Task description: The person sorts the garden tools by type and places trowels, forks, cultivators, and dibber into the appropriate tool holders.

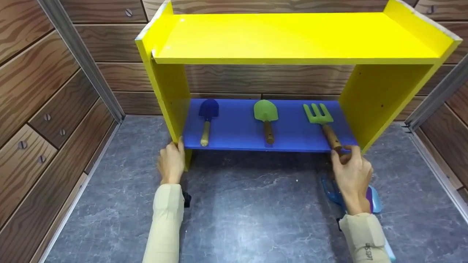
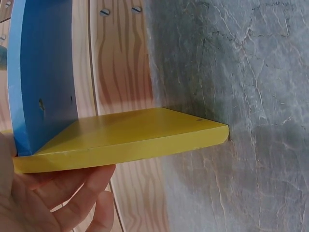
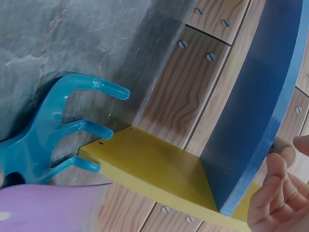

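Observation:
A yellow shelf unit (image 1: 292,36) with a blue board (image 1: 237,124) stands in front of me. My left hand (image 1: 172,162) grips the edge of its left side panel (image 2: 145,133), the fingers on the outer face. At the board's right front, my right hand (image 1: 353,175) holds the wooden handle end of a green hand fork (image 1: 320,116) between thumb and fingers. The fork lies on the board, tines toward the back. A green trowel (image 1: 265,109) lies mid-board, and a dark blue trowel (image 1: 209,109) lies at the left, both with handles toward me.
Under my right forearm, partly hidden, a blue three-pronged hand rake (image 3: 72,121) lies on the grey marbled surface (image 1: 241,208). Beside it is a purple and light blue object (image 3: 53,208). Wood-patterned walls (image 1: 120,76) with metal corner rails (image 1: 82,54) stand around the shelf.

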{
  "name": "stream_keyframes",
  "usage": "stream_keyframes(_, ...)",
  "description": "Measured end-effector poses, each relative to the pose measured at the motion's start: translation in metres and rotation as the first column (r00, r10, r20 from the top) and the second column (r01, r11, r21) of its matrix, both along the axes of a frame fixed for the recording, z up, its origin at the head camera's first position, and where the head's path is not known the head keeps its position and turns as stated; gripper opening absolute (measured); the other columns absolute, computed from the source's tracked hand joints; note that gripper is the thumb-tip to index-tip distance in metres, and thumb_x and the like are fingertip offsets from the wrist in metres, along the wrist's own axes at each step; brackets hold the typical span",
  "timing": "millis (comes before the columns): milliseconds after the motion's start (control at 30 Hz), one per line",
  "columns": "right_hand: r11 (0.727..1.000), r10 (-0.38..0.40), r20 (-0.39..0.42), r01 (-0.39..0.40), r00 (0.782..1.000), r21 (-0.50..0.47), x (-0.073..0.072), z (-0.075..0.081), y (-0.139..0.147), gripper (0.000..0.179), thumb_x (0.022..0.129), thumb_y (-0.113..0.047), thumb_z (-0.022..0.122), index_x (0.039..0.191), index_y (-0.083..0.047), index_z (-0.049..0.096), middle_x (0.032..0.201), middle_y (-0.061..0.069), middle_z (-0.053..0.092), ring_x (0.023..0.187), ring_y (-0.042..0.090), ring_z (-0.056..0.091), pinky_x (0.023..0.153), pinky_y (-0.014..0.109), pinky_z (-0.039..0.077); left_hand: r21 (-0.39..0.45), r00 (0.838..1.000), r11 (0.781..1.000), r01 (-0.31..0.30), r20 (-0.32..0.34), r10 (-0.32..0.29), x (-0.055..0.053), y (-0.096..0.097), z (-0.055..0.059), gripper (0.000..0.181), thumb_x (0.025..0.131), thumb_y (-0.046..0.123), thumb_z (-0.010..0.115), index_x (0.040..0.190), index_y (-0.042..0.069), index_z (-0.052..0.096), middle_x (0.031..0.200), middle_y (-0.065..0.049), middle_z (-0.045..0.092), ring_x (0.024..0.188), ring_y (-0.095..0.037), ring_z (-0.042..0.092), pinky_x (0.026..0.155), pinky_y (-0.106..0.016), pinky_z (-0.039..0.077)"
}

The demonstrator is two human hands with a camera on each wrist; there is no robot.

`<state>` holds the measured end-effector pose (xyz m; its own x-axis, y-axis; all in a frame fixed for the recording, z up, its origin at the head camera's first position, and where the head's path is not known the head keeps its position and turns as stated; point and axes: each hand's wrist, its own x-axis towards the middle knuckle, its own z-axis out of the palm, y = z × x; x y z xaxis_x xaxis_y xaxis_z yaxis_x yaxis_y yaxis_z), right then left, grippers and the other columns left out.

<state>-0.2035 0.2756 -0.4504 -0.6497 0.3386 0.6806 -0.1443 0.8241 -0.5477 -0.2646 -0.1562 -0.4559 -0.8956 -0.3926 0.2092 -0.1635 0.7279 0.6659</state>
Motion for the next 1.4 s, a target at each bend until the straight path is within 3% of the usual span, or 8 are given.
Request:
stream_keyframes(233,0.999,0.014,-0.016,-0.013,1.000,0.048,0.013,-0.004,0.005,0.016,0.088,-0.006,0.076,0.094,0.005,0.065,0.066,0.018,0.066,0.054,0.040,0.060,0.057,0.057,0.043,0.004,1.000,1.000,-0.008,0.015,0.008,0.000,0.000,0.000,0.052,0.108,0.041,0.045,0.084,-0.001,0.065,0.084,-0.029,0.069,0.078,-0.051,0.067,0.067,-0.060,0.048)
stream_keyframes(533,0.998,-0.008,0.139,-0.001,0.990,0.064,0.031,-0.014,0.017,0.018,0.088,-0.005,0.075,0.095,0.008,0.066,0.071,0.018,0.068,0.059,0.041,0.062,0.060,0.059,0.045,-0.003,1.000,1.000,-0.007,0.022,0.007,0.000,0.000,0.001,0.054,0.108,0.042,0.044,0.088,-0.003,0.066,0.090,-0.032,0.069,0.081,-0.053,0.067,0.068,-0.061,0.048)
stream_keyframes(900,0.995,-0.002,0.214,-0.019,0.977,0.096,0.046,-0.028,0.018,0.015,0.084,-0.004,0.078,0.085,0.004,0.066,0.082,0.022,0.064,0.072,0.046,0.061,0.064,0.061,0.043,-0.003,1.000,1.000,-0.005,0.015,0.005,0.000,0.000,0.000,0.054,0.108,0.042,0.045,0.087,-0.003,0.066,0.089,-0.033,0.068,0.081,-0.053,0.066,0.069,-0.062,0.048)
stream_keyframes(1133,0.992,-0.013,0.274,-0.022,0.962,0.124,0.055,-0.034,0.021,0.013,0.079,-0.001,0.075,0.081,0.002,0.063,0.078,0.020,0.063,0.072,0.050,0.059,0.065,0.062,0.042,0.003,1.000,1.000,-0.012,0.009,0.012,0.001,0.000,0.000,0.053,0.108,0.041,0.045,0.086,-0.002,0.066,0.087,-0.031,0.069,0.080,-0.052,0.067,0.068,-0.061,0.048)
stream_keyframes(1267,0.991,-0.010,0.349,-0.036,0.937,0.125,0.061,-0.036,0.023,0.011,0.080,-0.002,0.074,0.082,0.001,0.064,0.078,0.019,0.064,0.074,0.051,0.060,0.065,0.063,0.043,-0.006,1.000,1.000,-0.019,0.003,0.019,0.001,0.000,0.000,0.053,0.108,0.041,0.046,0.085,-0.002,0.066,0.085,-0.030,0.069,0.078,-0.052,0.066,0.068,-0.060,0.048)
stream_keyframes(1400,0.991,-0.018,0.467,-0.045,0.884,0.122,0.067,-0.036,0.026,0.011,0.084,-0.005,0.073,0.087,0.001,0.064,0.083,0.020,0.065,0.077,0.052,0.062,0.065,0.065,0.044,-0.008,1.000,1.000,-0.009,0.002,0.009,0.001,0.001,0.000,0.053,0.108,0.041,0.045,0.086,-0.002,0.066,0.085,-0.029,0.069,0.078,-0.052,0.066,0.067,-0.060,0.048)
